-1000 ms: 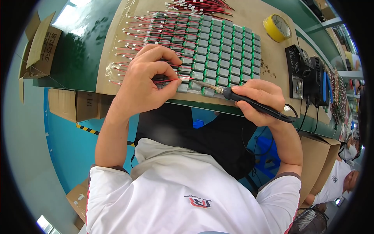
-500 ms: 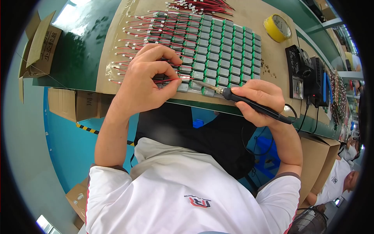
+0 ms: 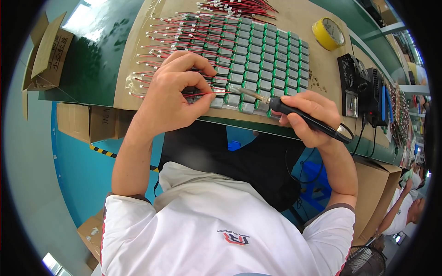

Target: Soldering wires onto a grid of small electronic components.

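A soldering iron [image 3: 301, 119] is gripped pen-like in my right hand [image 3: 317, 115]. Its metal tip points left, just over the near rows of a grid of small grey cells with green edges [image 3: 251, 66]. My left hand [image 3: 177, 89] pinches a thin red wire [image 3: 207, 94] between thumb and forefinger, its end lying at a cell close to the iron's tip. Whether the tip touches anything is hard to tell. Red and black wires with white connectors [image 3: 172, 34] fan leftward from the cells on the left side. My left hand covers part of them.
Loose wires with white plugs [image 3: 235, 7] lie piled behind the grid. A yellow tape roll [image 3: 328, 33] sits at the back right, left of a black soldering station [image 3: 375, 96] with an iron stand. An open cardboard box [image 3: 50, 57] is at far left. Another person [image 3: 400, 211] sits at right.
The soldering iron and my right hand have shifted slightly right, the tip a little up and away from the wire end. My left hand stays put. The person at right has raised an arm.
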Demonstrator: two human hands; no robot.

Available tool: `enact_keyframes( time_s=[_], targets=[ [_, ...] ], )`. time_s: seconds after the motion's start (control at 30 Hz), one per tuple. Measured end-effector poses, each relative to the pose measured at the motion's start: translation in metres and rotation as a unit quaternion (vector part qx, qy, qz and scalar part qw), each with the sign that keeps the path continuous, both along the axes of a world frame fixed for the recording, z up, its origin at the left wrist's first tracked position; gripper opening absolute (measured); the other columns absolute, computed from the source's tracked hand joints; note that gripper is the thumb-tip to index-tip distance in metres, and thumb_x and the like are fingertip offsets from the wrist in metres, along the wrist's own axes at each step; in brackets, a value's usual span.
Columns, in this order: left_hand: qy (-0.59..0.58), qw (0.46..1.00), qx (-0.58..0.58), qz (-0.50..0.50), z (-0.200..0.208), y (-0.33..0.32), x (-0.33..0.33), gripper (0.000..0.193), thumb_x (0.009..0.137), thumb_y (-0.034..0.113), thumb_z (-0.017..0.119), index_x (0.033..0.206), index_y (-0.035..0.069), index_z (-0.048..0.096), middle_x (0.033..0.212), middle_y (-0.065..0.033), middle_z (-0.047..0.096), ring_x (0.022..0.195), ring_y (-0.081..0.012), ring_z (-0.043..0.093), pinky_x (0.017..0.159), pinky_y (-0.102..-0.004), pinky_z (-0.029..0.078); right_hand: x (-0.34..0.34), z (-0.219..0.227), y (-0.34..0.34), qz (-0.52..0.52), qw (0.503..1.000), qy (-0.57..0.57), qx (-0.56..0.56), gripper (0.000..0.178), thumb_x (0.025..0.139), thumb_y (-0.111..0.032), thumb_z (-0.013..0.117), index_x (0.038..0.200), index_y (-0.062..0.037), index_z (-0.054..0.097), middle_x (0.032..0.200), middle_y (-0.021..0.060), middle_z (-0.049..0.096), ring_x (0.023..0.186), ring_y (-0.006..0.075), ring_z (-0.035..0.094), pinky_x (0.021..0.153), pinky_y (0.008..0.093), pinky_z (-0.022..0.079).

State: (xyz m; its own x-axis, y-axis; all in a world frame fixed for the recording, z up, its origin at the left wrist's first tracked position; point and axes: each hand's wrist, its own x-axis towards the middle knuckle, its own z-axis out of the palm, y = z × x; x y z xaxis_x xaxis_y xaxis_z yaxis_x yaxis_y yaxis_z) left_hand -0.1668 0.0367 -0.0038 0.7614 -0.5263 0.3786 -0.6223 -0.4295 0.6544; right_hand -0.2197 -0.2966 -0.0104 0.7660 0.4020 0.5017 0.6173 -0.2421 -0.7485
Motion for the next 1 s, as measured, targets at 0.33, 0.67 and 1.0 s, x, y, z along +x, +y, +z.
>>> enact_keyframes(
  time_s=[0.33, 0.67, 1.0],
  targets=[
    [0.009, 1.0, 0.004, -0.001, 0.002, 0.001, -0.001, 0.011, 0.074, 0.0, 0.083, 0.079, 0.0, 0.073, 0.111, -0.008, 0.074, 0.113, -0.0289, 0.067, 0.101, -0.0407, 0.052, 0.02, 0.012, 0.042, -0.008, 0.991, -0.093, -0.1, 0.035, 0.095, 0.006, 0.078, 0.129, -0.0034, 0.076, 0.091, 0.0108, 0.074, 0.068, 0.0179, 0.066, 0.063, 0.0316, 0.055],
    [0.0, 1.0, -0.008, -0.009, -0.001, 0.002, 0.001, 0.012, 0.073, 0.0, 0.083, 0.082, 0.001, 0.075, 0.112, -0.0079, 0.073, 0.112, -0.0294, 0.066, 0.098, -0.0412, 0.053, 0.028, 0.004, 0.085, -0.013, 0.986, -0.138, -0.096, 0.035, 0.088, 0.005, 0.08, 0.12, -0.0066, 0.073, 0.084, 0.011, 0.068, 0.073, 0.0307, 0.069, 0.063, 0.0414, 0.057],
    [-0.004, 1.0, -0.009, -0.017, 0.001, 0.0, 0.0, 0.016, 0.075, 0.003, 0.087, 0.086, 0.002, 0.074, 0.111, -0.0078, 0.073, 0.111, -0.0292, 0.066, 0.097, -0.041, 0.053, 0.024, -0.001, 0.086, -0.033, 0.983, -0.158, -0.092, 0.035, 0.087, 0.007, 0.08, 0.118, -0.0061, 0.073, 0.081, 0.0094, 0.066, 0.069, 0.0282, 0.067, 0.06, 0.0398, 0.055]
  ],
)
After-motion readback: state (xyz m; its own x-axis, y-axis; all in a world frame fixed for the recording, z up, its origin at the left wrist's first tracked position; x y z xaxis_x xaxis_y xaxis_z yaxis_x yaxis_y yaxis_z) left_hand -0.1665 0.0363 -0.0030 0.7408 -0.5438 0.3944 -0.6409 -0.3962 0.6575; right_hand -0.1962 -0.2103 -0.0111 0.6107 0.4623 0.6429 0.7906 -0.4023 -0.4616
